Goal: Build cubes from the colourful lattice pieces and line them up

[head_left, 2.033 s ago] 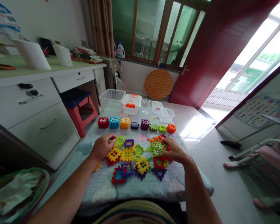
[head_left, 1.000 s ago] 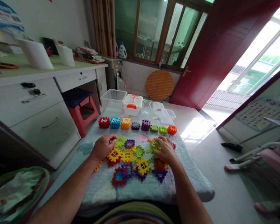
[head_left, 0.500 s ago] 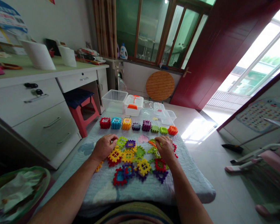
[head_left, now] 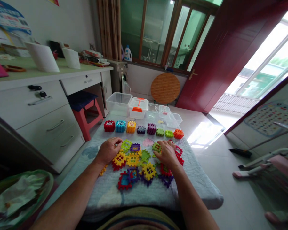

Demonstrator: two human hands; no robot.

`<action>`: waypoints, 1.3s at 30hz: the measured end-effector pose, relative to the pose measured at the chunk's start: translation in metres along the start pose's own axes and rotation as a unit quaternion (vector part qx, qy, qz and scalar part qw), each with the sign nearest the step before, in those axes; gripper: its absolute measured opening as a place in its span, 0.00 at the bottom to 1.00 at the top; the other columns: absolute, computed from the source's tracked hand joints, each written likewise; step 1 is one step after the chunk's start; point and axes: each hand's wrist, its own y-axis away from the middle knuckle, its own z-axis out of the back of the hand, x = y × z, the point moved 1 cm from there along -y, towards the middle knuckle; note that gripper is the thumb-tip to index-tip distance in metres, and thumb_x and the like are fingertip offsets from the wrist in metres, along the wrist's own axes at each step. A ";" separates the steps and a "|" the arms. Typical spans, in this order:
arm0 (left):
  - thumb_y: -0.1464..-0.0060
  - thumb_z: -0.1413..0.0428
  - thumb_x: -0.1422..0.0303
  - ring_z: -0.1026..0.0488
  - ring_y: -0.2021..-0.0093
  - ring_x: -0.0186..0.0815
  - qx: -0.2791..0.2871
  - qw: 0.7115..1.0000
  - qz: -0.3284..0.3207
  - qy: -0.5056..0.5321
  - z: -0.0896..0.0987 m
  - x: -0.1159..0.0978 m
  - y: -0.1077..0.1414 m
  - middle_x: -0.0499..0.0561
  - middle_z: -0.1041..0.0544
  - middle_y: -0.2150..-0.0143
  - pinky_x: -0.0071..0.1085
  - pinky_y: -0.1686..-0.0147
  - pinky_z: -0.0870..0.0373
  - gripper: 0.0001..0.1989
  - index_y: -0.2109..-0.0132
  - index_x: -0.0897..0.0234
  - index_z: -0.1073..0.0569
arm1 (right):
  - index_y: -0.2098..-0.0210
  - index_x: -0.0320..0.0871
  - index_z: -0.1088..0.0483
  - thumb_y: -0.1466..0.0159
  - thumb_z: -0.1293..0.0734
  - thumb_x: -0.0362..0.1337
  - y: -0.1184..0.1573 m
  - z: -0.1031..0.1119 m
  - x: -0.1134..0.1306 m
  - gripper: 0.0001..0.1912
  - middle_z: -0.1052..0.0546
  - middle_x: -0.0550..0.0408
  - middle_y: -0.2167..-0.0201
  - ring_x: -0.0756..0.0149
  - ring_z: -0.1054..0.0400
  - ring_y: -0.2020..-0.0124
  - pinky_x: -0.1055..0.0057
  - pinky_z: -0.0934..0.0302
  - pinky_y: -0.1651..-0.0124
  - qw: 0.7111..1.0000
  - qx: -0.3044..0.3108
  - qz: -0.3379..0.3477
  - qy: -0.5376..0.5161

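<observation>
A heap of colourful plastic interlocking panels lies on the cloth-covered table. At its left edge rests my left hand (head_left: 108,151), loosely curved, thumb and fingers apart, beside a lime-green panel (head_left: 126,145) and a yellow window panel (head_left: 119,158). My right hand (head_left: 167,153) lies over the right side of the heap with fingers stretched out. It covers some panels; a green panel (head_left: 156,147) shows at its left and red pieces (head_left: 179,157) at its right. Nearer to me are a yellow panel (head_left: 149,171), a purple panel (head_left: 133,174) and a red panel (head_left: 124,180).
Behind the heap runs a row of assembled blocks, among them a red block (head_left: 109,126), a blue block (head_left: 120,126) and an orange block (head_left: 178,134). Clear plastic boxes (head_left: 119,103) stand beyond. A desk (head_left: 38,111) and a lined bin (head_left: 21,198) are at left.
My right hand has shifted slightly left and spread over the panels. The orange piece beside it no longer shows, and more red pieces appear at its right. My left hand stays put.
</observation>
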 end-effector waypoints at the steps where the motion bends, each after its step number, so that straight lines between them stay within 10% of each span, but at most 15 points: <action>1: 0.47 0.52 0.64 0.25 0.64 0.38 0.001 1.000 0.000 0.000 0.000 0.000 0.000 0.52 0.21 0.65 0.30 0.61 0.31 0.12 0.64 0.62 0.26 | 0.54 0.45 0.30 0.43 0.31 0.43 0.000 0.000 0.001 0.18 0.27 0.50 0.58 0.56 0.40 0.55 0.63 0.50 0.52 1.000 0.008 -0.004 0.009; 15: 0.47 0.52 0.64 0.25 0.64 0.38 -0.007 1.000 -0.004 0.001 0.002 -0.002 0.001 0.50 0.21 0.66 0.30 0.61 0.30 0.11 0.65 0.60 0.26 | 0.54 0.46 0.29 0.45 0.32 0.38 -0.009 -0.013 0.001 0.18 0.28 0.49 0.59 0.55 0.40 0.55 0.63 0.49 0.53 1.000 -0.015 -0.026 0.002; 25: 0.48 0.52 0.64 0.25 0.64 0.38 -0.002 1.000 0.000 0.000 0.002 -0.003 0.000 0.51 0.21 0.65 0.31 0.60 0.30 0.11 0.65 0.62 0.26 | 0.51 0.42 0.30 0.46 0.32 0.46 -0.012 0.026 -0.071 0.26 0.28 0.47 0.57 0.57 0.34 0.57 0.61 0.41 0.50 0.973 -0.163 -0.117 -0.116; 39: 0.47 0.52 0.64 0.25 0.64 0.38 -0.005 1.000 -0.006 0.000 0.002 -0.002 0.000 0.51 0.20 0.65 0.30 0.60 0.30 0.11 0.65 0.61 0.26 | 0.52 0.42 0.29 0.47 0.31 0.46 -0.009 -0.004 -0.058 0.25 0.29 0.46 0.57 0.54 0.36 0.54 0.63 0.44 0.52 0.991 -0.021 -0.129 0.029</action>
